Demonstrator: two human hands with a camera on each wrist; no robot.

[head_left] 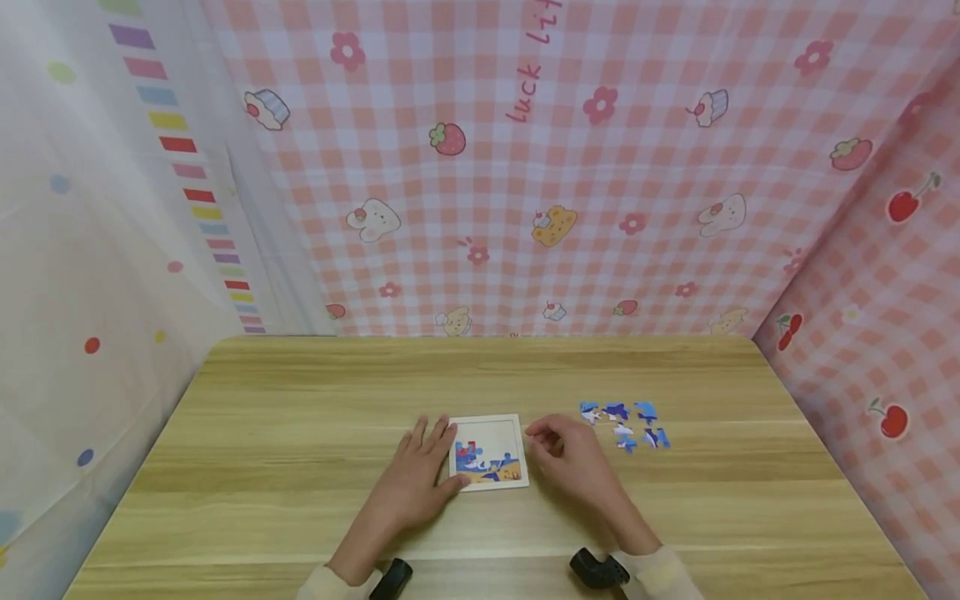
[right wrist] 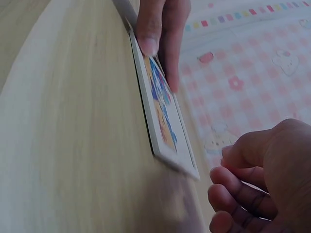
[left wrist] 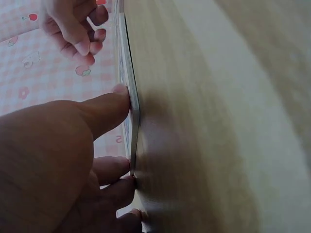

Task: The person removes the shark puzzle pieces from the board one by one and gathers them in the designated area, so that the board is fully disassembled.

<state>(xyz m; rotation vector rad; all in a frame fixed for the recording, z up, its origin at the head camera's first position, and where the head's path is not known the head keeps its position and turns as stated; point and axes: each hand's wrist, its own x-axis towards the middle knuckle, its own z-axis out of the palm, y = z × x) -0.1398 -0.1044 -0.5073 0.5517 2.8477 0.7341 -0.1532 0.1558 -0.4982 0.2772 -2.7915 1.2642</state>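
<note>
A square puzzle tray (head_left: 487,419) with a pale frame lies flat on the table, its lower part filled with joined jigsaw pieces (head_left: 495,471) and its upper part bare. My left hand (head_left: 416,479) rests at the tray's left side, fingers fairly straight along the edge and thumb on the lower left corner. Just right of the tray hovers my right hand (head_left: 572,458), its fingers loosely curled and the thumb near the index finger. The right wrist view shows nothing between those fingers (right wrist: 233,187).
Several loose blue and white jigsaw pieces (head_left: 617,412) lie on the wooden table (head_left: 300,400) beyond and right of my right hand. A pink checked curtain (head_left: 487,183) hangs behind the table's far edge.
</note>
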